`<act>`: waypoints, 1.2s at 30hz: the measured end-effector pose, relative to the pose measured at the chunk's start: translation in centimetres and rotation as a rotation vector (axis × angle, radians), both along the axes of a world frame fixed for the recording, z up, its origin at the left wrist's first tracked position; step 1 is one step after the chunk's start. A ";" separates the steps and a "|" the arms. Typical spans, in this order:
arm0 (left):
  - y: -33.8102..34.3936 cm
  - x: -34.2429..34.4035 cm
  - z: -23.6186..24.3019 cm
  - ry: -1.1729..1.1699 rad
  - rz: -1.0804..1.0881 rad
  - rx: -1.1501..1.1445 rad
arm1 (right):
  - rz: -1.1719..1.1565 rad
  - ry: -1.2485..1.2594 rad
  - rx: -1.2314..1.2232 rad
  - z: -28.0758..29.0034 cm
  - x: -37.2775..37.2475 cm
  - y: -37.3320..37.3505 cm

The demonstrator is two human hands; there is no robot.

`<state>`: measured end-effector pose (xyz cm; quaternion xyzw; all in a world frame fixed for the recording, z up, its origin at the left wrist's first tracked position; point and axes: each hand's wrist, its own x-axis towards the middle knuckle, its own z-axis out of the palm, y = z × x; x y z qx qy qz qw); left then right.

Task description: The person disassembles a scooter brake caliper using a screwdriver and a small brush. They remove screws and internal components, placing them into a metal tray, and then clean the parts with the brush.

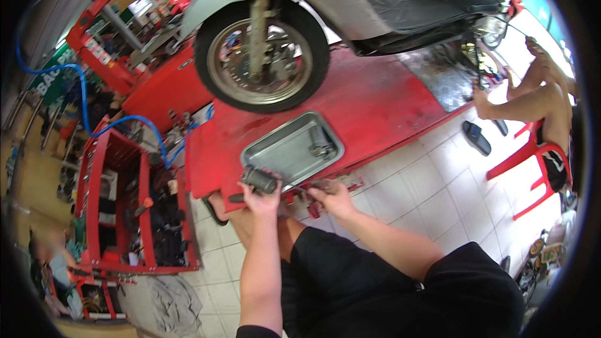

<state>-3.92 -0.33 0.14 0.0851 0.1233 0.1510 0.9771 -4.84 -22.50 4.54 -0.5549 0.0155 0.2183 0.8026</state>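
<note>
In my left hand [263, 199] is a dark cylindrical metal part [260, 179], about fist-sized and resembling a small motor. My fingers close round it at the near left corner of a metal tray [247, 156]. To its right, my right hand [333, 199] is closed on a thin tool whose shaft [295, 188] points left toward the cylinder. The tool's handle is mostly covered by my fingers, so its exact kind is unclear. Inside the tray, at its right end, lie a dark cylinder and small metal pieces [322, 143].
The tray rests on a red lift platform [375, 97] under a scooter, its front wheel [261, 56] just beyond. A red tool cart [141, 213] stands left, near a blue hose [83, 97]. At right, another person's legs [538, 103] show beside a red stool [532, 163].
</note>
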 end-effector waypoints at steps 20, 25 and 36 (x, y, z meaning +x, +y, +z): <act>-0.4 0.1 0.3 0.079 0.008 0.030 | -0.217 -0.018 0.033 -0.4 -0.5 1.2; -0.4 0.1 0.5 0.107 0.032 0.025 | -0.265 -0.128 -0.002 -1.5 -0.7 1.4; -0.3 0.0 0.0 0.054 0.008 0.003 | -0.362 -0.130 -0.037 -0.3 -0.8 1.6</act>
